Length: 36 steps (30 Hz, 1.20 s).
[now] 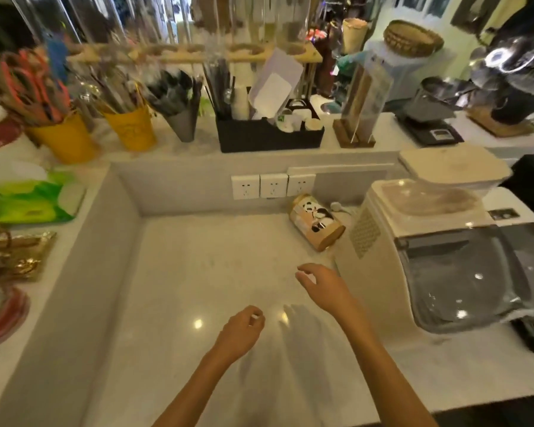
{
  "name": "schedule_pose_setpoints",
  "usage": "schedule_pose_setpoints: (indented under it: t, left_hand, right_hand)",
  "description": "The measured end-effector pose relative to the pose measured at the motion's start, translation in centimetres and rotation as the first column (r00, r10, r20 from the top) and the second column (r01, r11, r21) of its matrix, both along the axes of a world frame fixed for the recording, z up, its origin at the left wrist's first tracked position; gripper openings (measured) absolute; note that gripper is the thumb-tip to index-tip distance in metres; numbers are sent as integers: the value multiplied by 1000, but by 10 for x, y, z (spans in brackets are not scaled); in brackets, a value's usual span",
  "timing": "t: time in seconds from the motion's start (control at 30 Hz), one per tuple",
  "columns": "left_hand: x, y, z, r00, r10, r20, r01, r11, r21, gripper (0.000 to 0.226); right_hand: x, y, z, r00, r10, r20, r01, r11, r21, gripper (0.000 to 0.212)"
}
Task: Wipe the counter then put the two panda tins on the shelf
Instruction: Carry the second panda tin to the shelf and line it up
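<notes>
Both arms reach in over the pale counter, nothing flat under either palm. The left hand sits nearest, fingers curled loosely inward, thumb meeting the fingertips; there's a small white glint right at those fingertips, too blurred to name. Just past and to the right of it, the right hand hovers above the stone, fingers apart and bent, thumb and forefinger forming an open hook that grips nothing.

Beyond the right hand's fingertips, and a touch to their right, lies a panda tin on its side, one end pointing back at the wall, the other toward the hand. It's near the fingers but clear of them. I can make out only this one tin. It lies just beside a white machine that stands to the right of the right hand, dark clear cover on its front.

Farther on, straight ahead of the fingers, three wall sockets sit in the grey backsplash, just behind the tin. Above that, on the raised ledge, a black caddy of cups, and off to the left of both hands, two yellow buckets stuffed with utensils. Far left, a green packet.
</notes>
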<state>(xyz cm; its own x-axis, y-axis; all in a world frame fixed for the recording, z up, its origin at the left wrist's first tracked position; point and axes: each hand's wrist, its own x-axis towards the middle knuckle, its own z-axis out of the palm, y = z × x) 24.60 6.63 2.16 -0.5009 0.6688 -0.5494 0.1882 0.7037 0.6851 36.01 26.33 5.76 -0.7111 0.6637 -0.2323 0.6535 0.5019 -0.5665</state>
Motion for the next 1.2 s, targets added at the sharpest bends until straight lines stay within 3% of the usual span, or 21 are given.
schedule_pose_setpoints:
  t: [0.23,0.4,0.5,0.6,0.67,0.8,0.97,1.03,1.13,1.2]
  left_hand:
    - [-53,121,-4,977,88,195,-100,993,55,35]
    - [-81,215,-24,957,103,273,-113,993,23,55]
    - [-81,256,-34,887,90,453,-152,983,102,72]
    - [-83,281,-44,813,54,579,-213,954,209,61]
    - [-86,284,-46,771,97,629,-296,929,220,70]
    - [-91,258,-32,604,152,782,-404,905,135,74]
    - [-78,156,6,741,231,630,-390,912,125,100]
    - [-69,101,15,746,238,622,-428,887,174,103]
    - [-49,27,26,760,255,598,-453,867,205,107]
    - [-27,-11,30,766,273,582,-473,853,223,105]
  right_hand:
    - [-105,118,14,969,-245,17,241,964,108,38]
    - [-147,194,-7,924,-382,23,381,924,46,43]
    - [-154,223,-29,892,-446,66,450,891,-59,47]
    - [-155,237,-49,865,-484,133,502,834,-231,61]
    - [-153,234,-58,884,-434,176,467,797,-382,73]
    - [-148,208,-60,897,-388,210,441,771,-459,92]
    - [-136,116,-37,953,-286,105,288,736,-613,85]
    - [-124,74,-21,959,-271,77,241,646,-724,75]
    - [-103,16,-8,984,-166,64,143,518,-843,88]
    - [-95,-21,-5,994,-113,-6,46,449,-892,83]
